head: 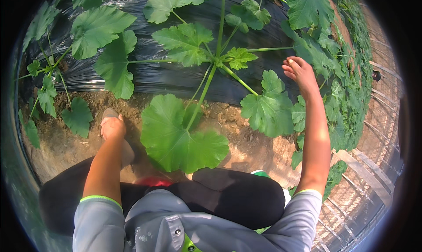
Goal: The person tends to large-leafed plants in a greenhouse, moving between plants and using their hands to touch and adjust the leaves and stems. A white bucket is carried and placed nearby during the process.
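Note:
A squash plant (216, 61) with lobed green leaves spreads before me, its stems meeting at a centre above black plastic mulch film (148, 75). My right hand (298, 70) is raised at the right beside a leaf stalk, fingers curled with the thumb against them; whether something small lies between them cannot be made out. Down at the left, near my shoe (110, 113), is my left hand (112, 126), its fingers largely hidden by the back of the hand. One large leaf (184, 143) hangs over the soil between my arms.
Another squash plant (49, 69) grows at the left. Denser foliage (346, 97) lines the right side. Bare soil (244, 133) runs between the film and my bent legs. A metal frame structure (379, 126) curves along the far right, with a small dark object (376, 76) near it.

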